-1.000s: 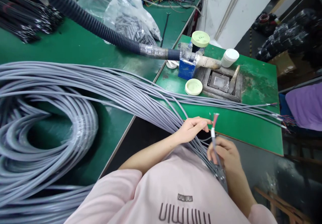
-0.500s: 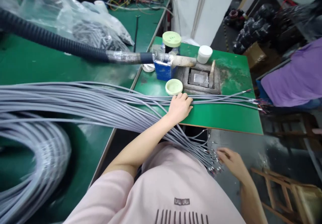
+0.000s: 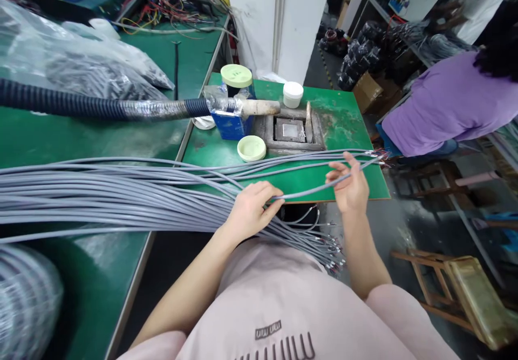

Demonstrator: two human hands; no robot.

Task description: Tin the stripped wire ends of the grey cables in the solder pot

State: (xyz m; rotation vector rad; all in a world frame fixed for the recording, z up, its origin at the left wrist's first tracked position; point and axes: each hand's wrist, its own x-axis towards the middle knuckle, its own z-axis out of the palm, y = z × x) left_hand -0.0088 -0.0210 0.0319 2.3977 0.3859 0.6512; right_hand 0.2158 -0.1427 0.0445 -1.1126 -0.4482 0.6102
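Mostly crosswise, gray cable points right and slightly forward.

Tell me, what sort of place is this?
Probably a wiring workshop: a bundle of grey cables stretches across green worktops, several cable ends show thin wires, and a tangle of coloured wires lies farther back.

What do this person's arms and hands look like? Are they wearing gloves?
No gloves! The left hand and right hand are both bare, with five-fingered shapes and no watch showing. The forearms are bare too, below short, plain, pale pink sleeves.
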